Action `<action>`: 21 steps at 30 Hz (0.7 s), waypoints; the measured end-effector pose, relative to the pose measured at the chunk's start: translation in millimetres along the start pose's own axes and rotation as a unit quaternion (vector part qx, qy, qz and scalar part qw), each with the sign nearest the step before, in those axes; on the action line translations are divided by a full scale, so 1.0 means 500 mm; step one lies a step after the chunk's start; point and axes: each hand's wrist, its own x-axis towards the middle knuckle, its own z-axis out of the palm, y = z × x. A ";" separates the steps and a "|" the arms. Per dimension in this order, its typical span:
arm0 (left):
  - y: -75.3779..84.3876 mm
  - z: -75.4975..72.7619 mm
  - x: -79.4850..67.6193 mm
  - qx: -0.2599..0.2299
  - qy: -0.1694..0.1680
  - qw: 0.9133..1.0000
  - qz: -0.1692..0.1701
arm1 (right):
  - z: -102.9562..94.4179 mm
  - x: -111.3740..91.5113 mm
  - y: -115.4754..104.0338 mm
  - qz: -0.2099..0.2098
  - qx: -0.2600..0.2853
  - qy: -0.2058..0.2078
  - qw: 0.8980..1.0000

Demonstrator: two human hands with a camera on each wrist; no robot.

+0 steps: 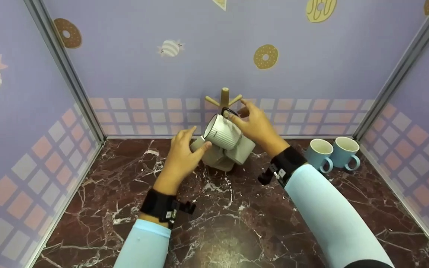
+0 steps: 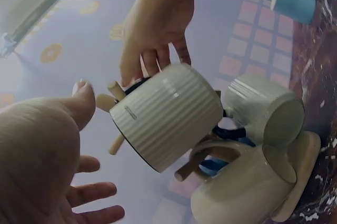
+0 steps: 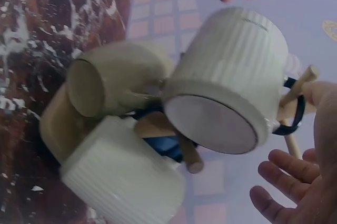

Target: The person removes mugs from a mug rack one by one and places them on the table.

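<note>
From your left, your left hand (image 1: pixel 181 154) comes first, its fingers spread apart with nothing between them; the left wrist view shows a gap between its thumb and the mug. Just to the right of it stands the wooden mug stand (image 1: pixel 225 96) on the marbled counter (image 1: pixel 125 201), with a left pale mug (image 2: pixel 237 190) and a right pale mug (image 1: pixel 242 150) hanging low on it. Above those two, in front of the post, is the ribbed white mug (image 1: pixel 222 134), lying between your hands. Its long axis slants: the dark-rimmed mouth faces up and toward your left fingers, while the base points down and to the right. What matters most is where the dark handle (image 3: pixel 300 112) sits: on the mug's upper right side, toward your right hand (image 1: pixel 257 124), with a peg (image 3: pixel 301 83) appearing to pass through its loop. Your right hand is therefore the nearer one, its thumb at the handle and its other fingers apart; whether the thumb presses on it, you cannot tell from here. So the mug lies left of and below your right fingers, and right of your left ones. Farthest right, two light blue mugs (image 1: pixel 318 154) stand upright side by side, well apart from both hands.
</note>
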 end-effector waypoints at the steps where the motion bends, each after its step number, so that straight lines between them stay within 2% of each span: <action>1: -0.002 -0.002 0.009 -0.011 -0.002 1.000 -0.011 | 0.005 -0.005 0.002 0.002 0.000 -0.008 1.000; 6: -0.011 -0.005 0.054 -0.074 -0.006 0.996 -0.044 | 0.031 -0.022 0.011 0.011 -0.003 -0.040 0.999; 12: -0.025 0.000 0.088 -0.129 -0.023 0.989 -0.064 | 0.062 -0.029 0.019 -0.021 0.006 -0.050 0.999; 14: -0.026 0.002 0.093 -0.154 -0.037 0.984 -0.077 | 0.071 -0.030 0.020 -0.023 0.016 -0.054 0.998; 17: -0.025 0.007 0.100 -0.209 -0.051 0.972 -0.097 | 0.079 -0.031 0.021 -0.016 0.031 -0.059 0.998; 19: -0.021 0.008 0.101 -0.248 -0.049 0.961 -0.111 | 0.083 -0.030 0.021 -0.010 0.039 -0.061 0.997; 21: -0.018 0.011 0.102 -0.270 -0.038 0.955 -0.119 | 0.087 -0.029 0.020 -0.004 0.047 -0.063 0.997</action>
